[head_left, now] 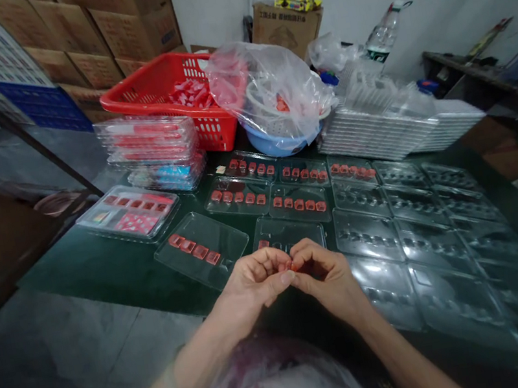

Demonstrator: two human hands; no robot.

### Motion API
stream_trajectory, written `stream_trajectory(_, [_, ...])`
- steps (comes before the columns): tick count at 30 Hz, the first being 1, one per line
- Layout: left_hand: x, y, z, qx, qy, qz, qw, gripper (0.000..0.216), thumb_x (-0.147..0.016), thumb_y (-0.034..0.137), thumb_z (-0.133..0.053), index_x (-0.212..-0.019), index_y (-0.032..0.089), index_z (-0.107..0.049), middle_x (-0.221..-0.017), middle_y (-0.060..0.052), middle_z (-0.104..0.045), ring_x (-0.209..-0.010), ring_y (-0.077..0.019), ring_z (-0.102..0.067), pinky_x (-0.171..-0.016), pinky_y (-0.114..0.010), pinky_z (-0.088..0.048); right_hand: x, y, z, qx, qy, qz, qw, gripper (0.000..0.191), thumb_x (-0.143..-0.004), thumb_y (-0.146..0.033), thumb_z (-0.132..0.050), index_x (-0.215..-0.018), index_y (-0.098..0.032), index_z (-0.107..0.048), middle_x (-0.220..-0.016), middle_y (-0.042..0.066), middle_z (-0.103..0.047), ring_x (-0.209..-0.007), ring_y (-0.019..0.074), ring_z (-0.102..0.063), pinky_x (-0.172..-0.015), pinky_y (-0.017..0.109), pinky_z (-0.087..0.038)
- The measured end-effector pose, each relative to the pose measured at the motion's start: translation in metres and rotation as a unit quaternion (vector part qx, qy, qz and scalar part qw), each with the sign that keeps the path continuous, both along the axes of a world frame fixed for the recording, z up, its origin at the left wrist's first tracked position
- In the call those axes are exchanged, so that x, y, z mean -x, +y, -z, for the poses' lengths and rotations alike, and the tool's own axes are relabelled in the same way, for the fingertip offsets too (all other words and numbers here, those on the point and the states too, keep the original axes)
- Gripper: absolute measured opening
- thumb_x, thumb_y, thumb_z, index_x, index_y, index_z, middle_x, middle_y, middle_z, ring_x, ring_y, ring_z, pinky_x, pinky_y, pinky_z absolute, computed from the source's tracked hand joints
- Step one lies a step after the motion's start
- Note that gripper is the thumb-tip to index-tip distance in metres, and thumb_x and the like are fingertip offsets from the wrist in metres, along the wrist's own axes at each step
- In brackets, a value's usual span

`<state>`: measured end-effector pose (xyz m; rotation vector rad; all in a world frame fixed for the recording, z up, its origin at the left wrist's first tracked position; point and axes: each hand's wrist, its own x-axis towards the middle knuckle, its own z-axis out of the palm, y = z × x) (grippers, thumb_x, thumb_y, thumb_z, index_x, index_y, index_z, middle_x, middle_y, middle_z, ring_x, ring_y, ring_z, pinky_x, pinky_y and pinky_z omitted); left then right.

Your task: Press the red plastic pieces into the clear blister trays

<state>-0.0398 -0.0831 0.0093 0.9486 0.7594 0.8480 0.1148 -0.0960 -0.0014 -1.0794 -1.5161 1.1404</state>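
Observation:
My left hand (253,283) and my right hand (324,275) meet fingertip to fingertip above the near edge of the dark green table (103,264). Both are closed in a pinch round a small red piece (290,266) held between them. Just beyond my fingers lies a clear plastic blister tray (289,232) with one red piece in its left pocket. Left of it another clear tray (203,248) holds a row of several red pieces. Further back, several trays (239,196) carry rows of red pieces.
Unfilled clear trays (416,228) spread over the right of the table. At the back stand a red basket (158,88) of red parts, a stack of filled packs (150,142), a bagged blue bowl (274,103) and a tray stack (376,129). Cardboard boxes (86,31) line the wall.

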Motion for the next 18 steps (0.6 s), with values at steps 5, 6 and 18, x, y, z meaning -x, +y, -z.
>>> stream_trajectory(5, [-0.001, 0.004, 0.005, 0.075, -0.041, 0.045, 0.995, 0.012, -0.068, 0.018, -0.063, -0.072, 0.013, -0.053, -0.059, 0.003, -0.043, -0.043, -0.0018, -0.028, -0.04, -0.018, -0.016, -0.002, -0.004, 0.003, 0.025, 0.024, -0.006, 0.999, 0.008, -0.071, -0.017, -0.061, -0.073, -0.018, -0.053, -0.08, 0.0, -0.049, -0.073, 0.011, -0.048, -0.064, 0.024, -0.039])
stream_trajectory(6, [-0.003, 0.004, 0.005, 0.085, -0.058, 0.051, 0.993, 0.012, -0.067, 0.016, -0.064, -0.07, 0.013, -0.052, -0.059, 0.004, -0.042, -0.043, -0.0018, -0.029, -0.041, -0.019, -0.016, -0.003, -0.004, 0.003, 0.03, 0.031, -0.01, 0.999, 0.009, -0.071, -0.018, -0.061, -0.073, -0.018, -0.053, -0.08, 0.0, -0.049, -0.073, 0.011, -0.048, -0.064, 0.024, -0.039])
stream_trajectory(18, [-0.021, 0.008, 0.006, 0.202, -0.126, -0.002, 0.971, 0.013, -0.067, 0.021, -0.065, -0.064, 0.011, -0.057, -0.054, 0.0, -0.05, -0.049, -0.0051, -0.044, -0.042, -0.015, -0.026, -0.013, -0.001, 0.005, 0.08, 0.06, 0.021, 0.995, 0.012, -0.077, -0.028, -0.054, -0.083, -0.018, -0.055, -0.075, 0.0, -0.052, -0.057, 0.0077, -0.046, -0.046, 0.018, -0.037])
